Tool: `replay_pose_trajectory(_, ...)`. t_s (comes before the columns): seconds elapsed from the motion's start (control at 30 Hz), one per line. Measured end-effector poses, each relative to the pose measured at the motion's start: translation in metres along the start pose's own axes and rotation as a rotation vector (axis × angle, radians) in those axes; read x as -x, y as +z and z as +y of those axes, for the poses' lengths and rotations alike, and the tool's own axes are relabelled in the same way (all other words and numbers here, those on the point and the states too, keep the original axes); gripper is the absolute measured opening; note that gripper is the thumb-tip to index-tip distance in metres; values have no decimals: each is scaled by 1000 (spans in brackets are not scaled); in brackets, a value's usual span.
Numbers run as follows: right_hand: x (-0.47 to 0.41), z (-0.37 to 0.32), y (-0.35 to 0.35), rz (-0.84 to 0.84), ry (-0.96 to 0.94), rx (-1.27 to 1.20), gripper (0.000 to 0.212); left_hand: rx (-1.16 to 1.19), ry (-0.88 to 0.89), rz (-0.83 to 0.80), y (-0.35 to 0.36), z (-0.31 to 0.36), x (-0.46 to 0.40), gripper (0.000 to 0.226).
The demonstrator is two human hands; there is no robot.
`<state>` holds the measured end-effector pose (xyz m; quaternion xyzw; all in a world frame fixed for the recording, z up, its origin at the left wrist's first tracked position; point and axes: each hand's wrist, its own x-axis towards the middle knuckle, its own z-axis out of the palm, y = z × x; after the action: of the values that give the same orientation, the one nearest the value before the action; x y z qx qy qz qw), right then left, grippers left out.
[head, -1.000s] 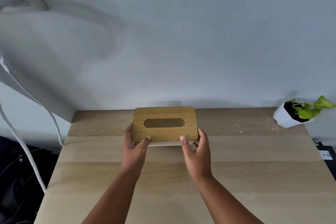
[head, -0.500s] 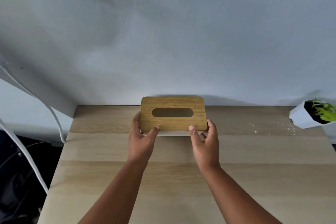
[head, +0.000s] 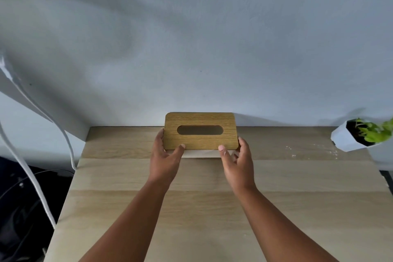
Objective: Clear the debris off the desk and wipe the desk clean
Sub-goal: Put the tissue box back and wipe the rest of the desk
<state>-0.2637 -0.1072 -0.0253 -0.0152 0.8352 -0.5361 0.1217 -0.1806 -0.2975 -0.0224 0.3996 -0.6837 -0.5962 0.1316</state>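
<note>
Both hands grip the wooden tissue box (head: 200,131) at the worktop's (head: 212,208) back edge: left hand (head: 164,158) and right hand (head: 238,161) pinch its ends. A potted plant (head: 361,135) stands far right, crumbs (head: 312,151) just beside it.

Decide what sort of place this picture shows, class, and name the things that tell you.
Probably a home or office desk corner: a light wooden desk against a plain wall, a wood-topped tissue box held in both hands, and a small potted plant.

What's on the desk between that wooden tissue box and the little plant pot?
Bare desk from the tissue box, then small pale crumbs near the plant pot, in the head view.
</note>
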Motion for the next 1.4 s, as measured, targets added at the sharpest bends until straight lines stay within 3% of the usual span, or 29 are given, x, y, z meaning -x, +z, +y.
replay_pose_trajectory(0.2,12,1,-26,3,-57,50,79,-48,43,40,-14,8,16,90)
replay_pose_trajectory(0.6,81,26,-109,88,-128,166,66,-178,187,119,-8,6,96,77)
replay_pose_trajectory(0.9,127,84,-186,81,-127,252,57,-383,276,123,32,-17,156,81)
replay_pose_trajectory(1.13,164,150,-272,69,-112,370,52,-526,314,59,87,-46,219,82)
replay_pose_trajectory(1.4,209,239,-392,51,-143,689,47,-703,389,-125,154,-96,288,85)
